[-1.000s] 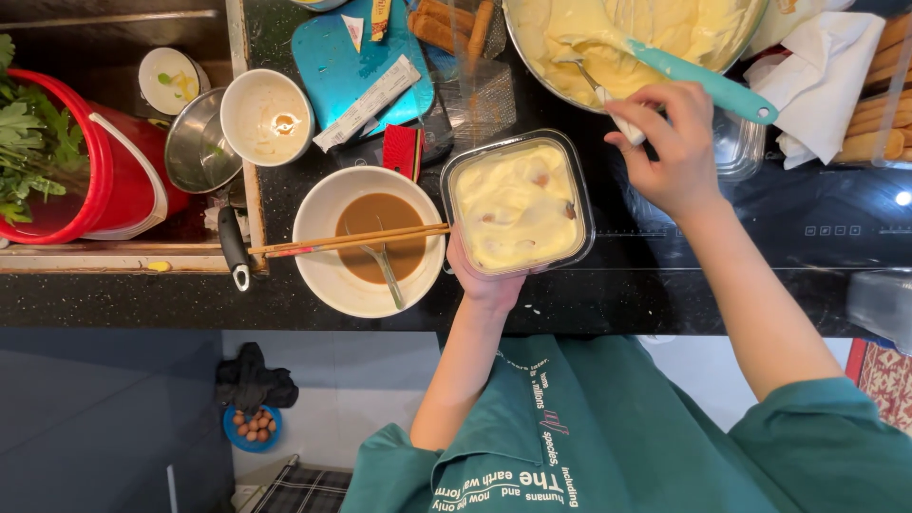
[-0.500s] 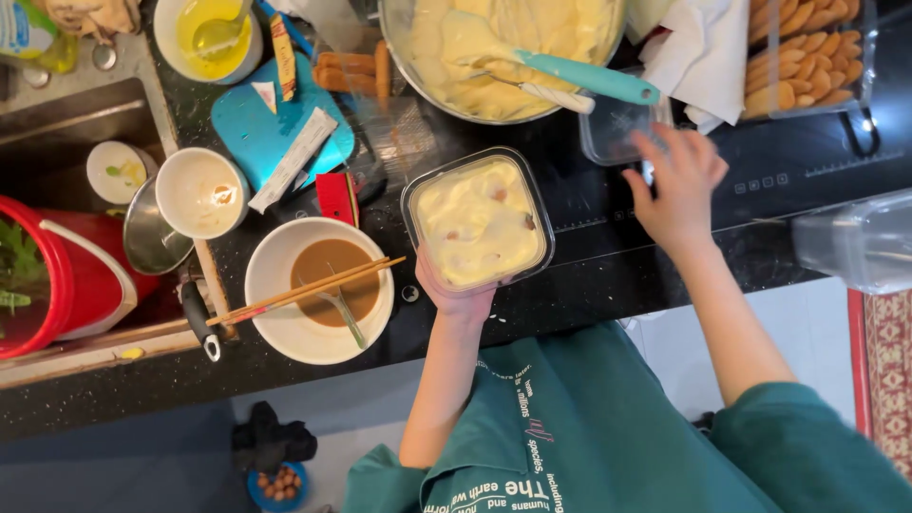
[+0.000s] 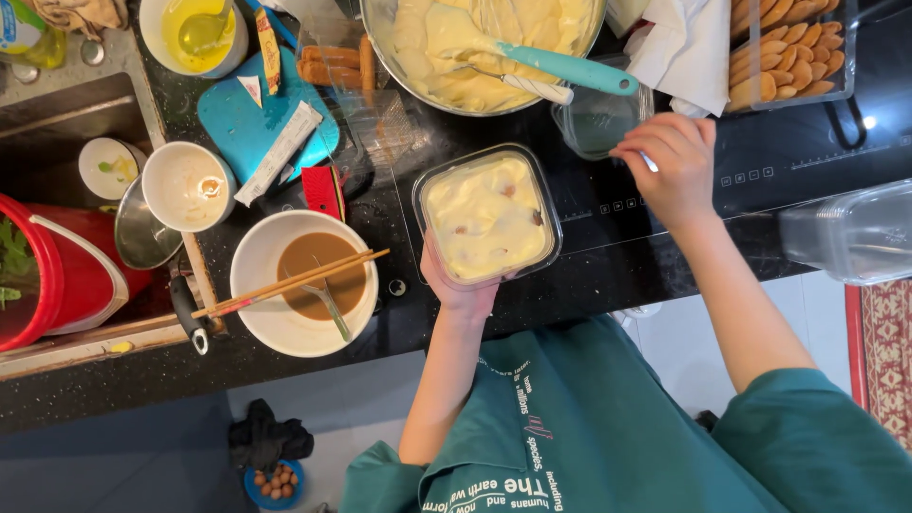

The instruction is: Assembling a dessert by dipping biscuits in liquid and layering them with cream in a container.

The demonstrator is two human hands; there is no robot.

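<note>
Fingers of the left hand still clasp the cream dish; right hand has closed on a utensil.

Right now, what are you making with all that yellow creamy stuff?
A person in a green shirt holds a clear square container of pale cream from below with the left hand. The right hand hovers by a small glass cup. Behind it a big metal bowl holds more cream and a teal spatula. A tray of finger biscuits waits at the right.

Home kitchen: sink, induction hob
</note>
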